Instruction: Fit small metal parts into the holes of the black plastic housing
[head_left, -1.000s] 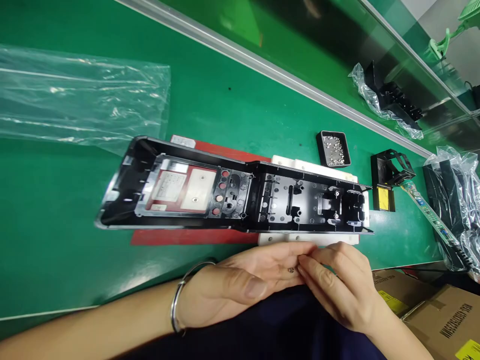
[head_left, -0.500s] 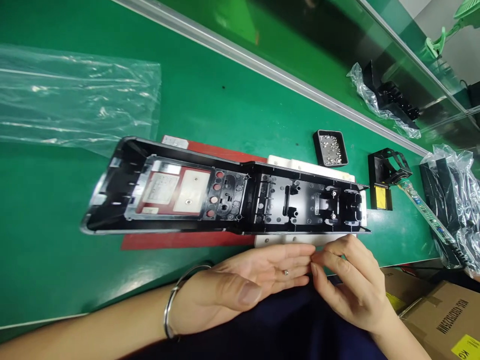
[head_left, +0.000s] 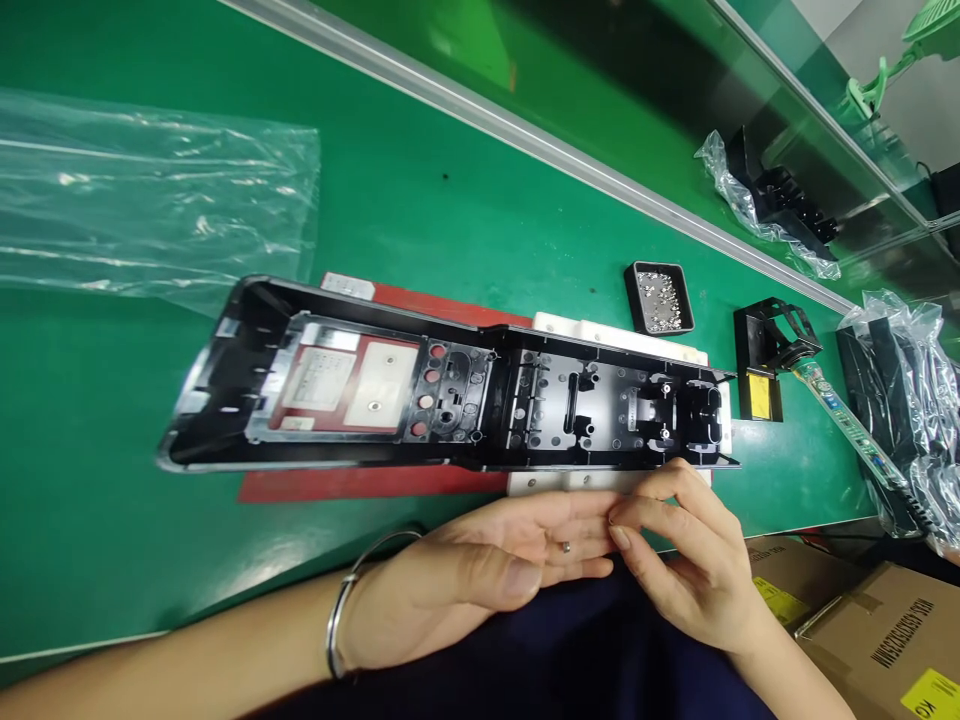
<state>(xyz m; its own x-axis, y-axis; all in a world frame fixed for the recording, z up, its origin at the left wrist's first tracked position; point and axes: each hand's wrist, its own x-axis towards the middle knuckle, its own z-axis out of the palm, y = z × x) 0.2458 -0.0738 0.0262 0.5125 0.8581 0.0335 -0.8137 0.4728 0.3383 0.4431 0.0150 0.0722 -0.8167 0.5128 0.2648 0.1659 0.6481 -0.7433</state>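
Nearest, left hand (head_left: pixel 487 565) flat, palm up and open, one small screw (head_left: pixel 566 547) resting on the fingers. Right hand (head_left: pixel 690 560) with fingertips pinched together at the left fingertips; whatever sits in the pinch too small to make out. Just beyond, long black housing (head_left: pixel 450 385) lying open-side up on the green desk (head_left: pixel 97 520), over a red mat (head_left: pixel 360 482). Farther back, black screw tray (head_left: pixel 660 297); cardboard boxes (head_left: pixel 885 630) cut off at the lower right.

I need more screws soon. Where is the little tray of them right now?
The black screw tray sits on the green table, right of centre in the head view, just beyond the long black housing and left of the black stand.
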